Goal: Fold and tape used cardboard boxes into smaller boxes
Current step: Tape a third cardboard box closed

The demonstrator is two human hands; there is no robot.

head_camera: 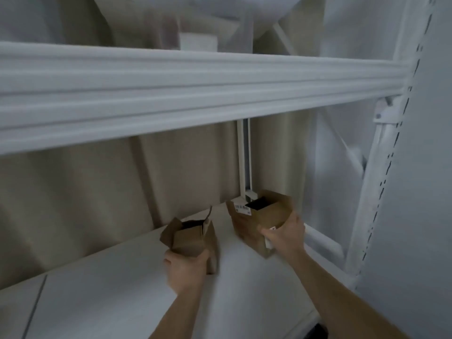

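Two small brown cardboard boxes are on a white shelf board (110, 289). My left hand (184, 267) grips the near bottom of the left box (193, 238), whose top flaps stand partly open. My right hand (285, 237) grips the near corner of the right box (263, 215), which carries a white barcode label and shows a dark opening on top. The right box is tilted; whether it touches the shelf I cannot tell.
A thick white shelf beam (195, 94) runs across above the boxes. A perforated white rack upright (381, 179) stands at the right. Beige corrugated wall panels (97, 192) and a thin white vertical post (244, 162) are behind the boxes.
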